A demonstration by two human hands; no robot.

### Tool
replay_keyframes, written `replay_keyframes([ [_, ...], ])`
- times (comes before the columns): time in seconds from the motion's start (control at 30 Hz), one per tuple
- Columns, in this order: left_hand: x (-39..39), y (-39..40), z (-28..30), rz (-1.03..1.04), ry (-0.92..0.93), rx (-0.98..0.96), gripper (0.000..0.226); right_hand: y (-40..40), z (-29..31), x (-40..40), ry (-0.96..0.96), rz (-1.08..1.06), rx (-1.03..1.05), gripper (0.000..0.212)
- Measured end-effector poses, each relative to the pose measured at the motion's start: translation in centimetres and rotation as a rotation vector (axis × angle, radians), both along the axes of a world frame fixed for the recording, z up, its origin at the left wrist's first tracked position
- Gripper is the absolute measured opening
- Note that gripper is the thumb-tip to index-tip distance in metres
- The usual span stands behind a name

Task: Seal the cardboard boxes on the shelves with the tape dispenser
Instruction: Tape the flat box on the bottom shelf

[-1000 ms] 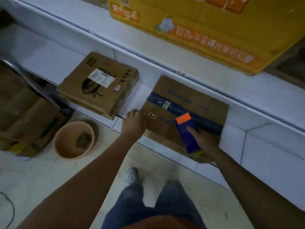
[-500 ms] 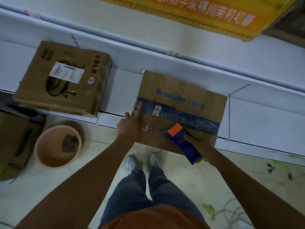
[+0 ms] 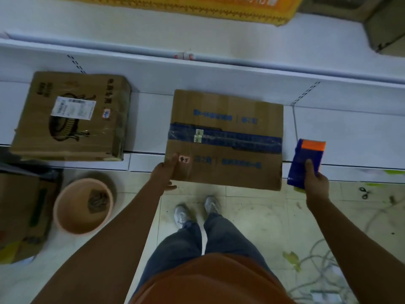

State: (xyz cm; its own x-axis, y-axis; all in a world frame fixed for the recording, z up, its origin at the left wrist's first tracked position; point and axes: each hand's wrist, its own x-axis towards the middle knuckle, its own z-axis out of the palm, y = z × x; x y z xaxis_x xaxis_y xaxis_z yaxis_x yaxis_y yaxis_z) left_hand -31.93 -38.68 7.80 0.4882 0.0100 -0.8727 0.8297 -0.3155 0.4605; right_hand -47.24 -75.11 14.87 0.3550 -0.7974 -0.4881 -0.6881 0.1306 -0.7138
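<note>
A flat brown cardboard box [image 3: 225,139] is seen lying on the white lower shelf [image 3: 341,137], its near edge jutting out past the shelf front above the tiled floor [image 3: 252,207]. Blue printed lettering is carried on both top flaps, and the centre seam is covered from side to side by a band of dark blue tape [image 3: 225,138] with two small pale labels stuck near its left end. A small pink sticker with handwriting is placed near the front left corner.

That corner is gripped by the left hand [image 3: 165,175]: its fingers are laid on the top face beside the sticker, while the thumb is tucked below the overhanging edge.

The tape dispenser [image 3: 306,163], dark blue with an orange end, is held clear of the box, just off its right side and over the shelf front. It is clasped by the right hand [image 3: 315,185], whose fingers are curled round it from below with the thumb pressed flat on its upper face.

A second, thicker cardboard box [image 3: 72,117] is set further left on the same shelf, well apart from the first; a white shipping label and a black printed drawing are borne on its top. Two boxes are therefore counted on this shelf, and one dispenser. On the floor one round pinkish basin [image 3: 83,207] and one further carton [image 3: 22,216] are found at the left.
</note>
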Motion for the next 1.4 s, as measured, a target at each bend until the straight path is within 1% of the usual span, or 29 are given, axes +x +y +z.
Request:
replay_keyframes([
  [0.07, 0.0, -0.2, 0.2, -0.010, -0.094, 0.017, 0.065, -0.3, -0.7, -0.3, 0.023, -0.058, 0.046, 0.060],
  [0.13, 0.5, -0.6, 0.6, -0.030, -0.112, 0.069, 0.057, 0.0, -0.9, 0.0, 0.054, -0.066, 0.116, 0.065],
  [0.17, 0.8, -0.8, 0.9, -0.083, -0.123, 0.127, 0.056, 0.1, -1.1, 0.2, 0.066, -0.057, 0.143, 0.067],
  [0.23, 1.9, -1.4, 1.3, -0.288, -0.212, 0.330, 0.057, 0.3, -1.5, 0.9, 0.076, -0.057, 0.168, 0.069],
  [0.27, 2.3, -1.7, 1.7, -0.389, -0.314, 0.441, 0.057, 0.4, -1.5, 1.2, 0.077, -0.059, 0.166, 0.069],
  [0.3, 2.7, -2.2, 2.1, -0.487, -0.453, 0.538, 0.057, 0.4, -1.7, 1.5, 0.078, -0.059, 0.160, 0.069],
  [0.33, 3.1, -2.8, 2.4, -0.593, -0.633, 0.607, 0.060, 0.2, -1.8, 1.7, 0.082, -0.059, 0.152, 0.068],
  [0.37, 3.4, -3.4, 2.7, -0.734, -0.805, 0.630, 0.063, 0.1, -1.9, 1.9, 0.081, -0.059, 0.142, 0.068],
  [0.4, 3.6, -4.1, 2.9, -0.902, -0.924, 0.629, 0.064, 0.0, -1.8, 2.0, 0.080, -0.059, 0.137, 0.067],
  [0.43, 3.7, -4.6, 2.8, -1.048, -0.988, 0.614, 0.062, 0.0, -1.7, 2.1, 0.074, -0.054, 0.138, 0.066],
  [0.47, 3.7, -5.0, 2.3, -1.154, -0.994, 0.618, 0.062, -0.1, -1.8, 2.1, 0.069, -0.048, 0.145, 0.066],
  [0.5, 3.7, -5.2, 1.8, -1.206, -0.972, 0.653, 0.064, -0.3, -2.0, 2.1, 0.065, -0.041, 0.157, 0.065],
  [0.57, 3.7, -5.6, 1.2, -1.235, -0.921, 0.721, 0.068, -0.5, -2.3, 2.0, 0.073, -0.026, 0.187, 0.064],
  [0.73, 4.1, -7.1, 1.6, -1.262, -0.874, 0.752, 0.070, -1.2, -2.7, 2.0, 0.048, -0.029, 0.251, 0.062],
  [0.83, 4.6, -7.4, 2.1, -1.233, -0.895, 0.691, 0.068, -1.4, -2.9, 1.7, 0.028, -0.019, 0.282, 0.060],
  [0.87, 4.9, -7.3, 2.1, -1.182, -0.908, 0.678, 0.065, -1.5, -3.1, 1.6, 0.024, -0.018, 0.293, 0.058],
  [0.9, 5.0, -6.9, 2.1, -1.079, -0.912, 0.687, 0.063, -1.7, -3.3, 1.5, 0.023, -0.018, 0.301, 0.056],
  [0.93, 4.9, -6.3, 2.0, -0.929, -0.882, 0.710, 0.064, -1.9, -3.5, 1.5, 0.021, -0.017, 0.310, 0.055],
  [0.97, 4.5, -5.6, 1.9, -0.757, -0.795, 0.698, 0.068, -2.1, -3.5, 1.5, 0.015, -0.016, 0.321, 0.055],
  [1.0, 4.1, -5.0, 2.0, -0.589, -0.674, 0.624, 0.073, -2.2, -3.7, 1.5, 0.008, -0.015, 0.334, 0.056],
  [1.03, 3.6, -4.5, 2.0, -0.466, -0.557, 0.513, 0.077, -2.4, -3.8, 1.5, 0.003, -0.014, 0.347, 0.058],
  [1.07, 3.4, -4.2, 2.1, -0.402, -0.474, 0.418, 0.077, -2.5, -3.9, 1.5, 0.000, -0.011, 0.360, 0.060],
  [1.1, 3.4, -3.9, 2.5, -0.382, -0.438, 0.368, 0.077, -2.7, -3.9, 1.5, 0.001, -0.008, 0.369, 0.061],
  [1.2, 4.6, -3.0, 3.7, -0.390, -0.418, 0.352, 0.074, -3.6, -3.1, 1.8, -0.034, 0.035, 0.411, 0.061],
  [1.27, 5.6, -2.1, 4.8, -0.387, -0.397, 0.313, 0.070, -4.4, -1.8, 2.0, -0.136, 0.077, 0.461, 0.060],
  [1.33, 6.0, -0.9, 6.5, -0.326, -0.407, 0.173, 0.071, -5.6, -0.3, 2.4, -0.260, 0.107, 0.516, 0.063],
  [1.4, 5.6, 0.2, 9.1, -0.296, -0.449, -0.062, 0.066, -6.9, 1.5, 3.0, -0.337, 0.123, 0.561, 0.066],
])
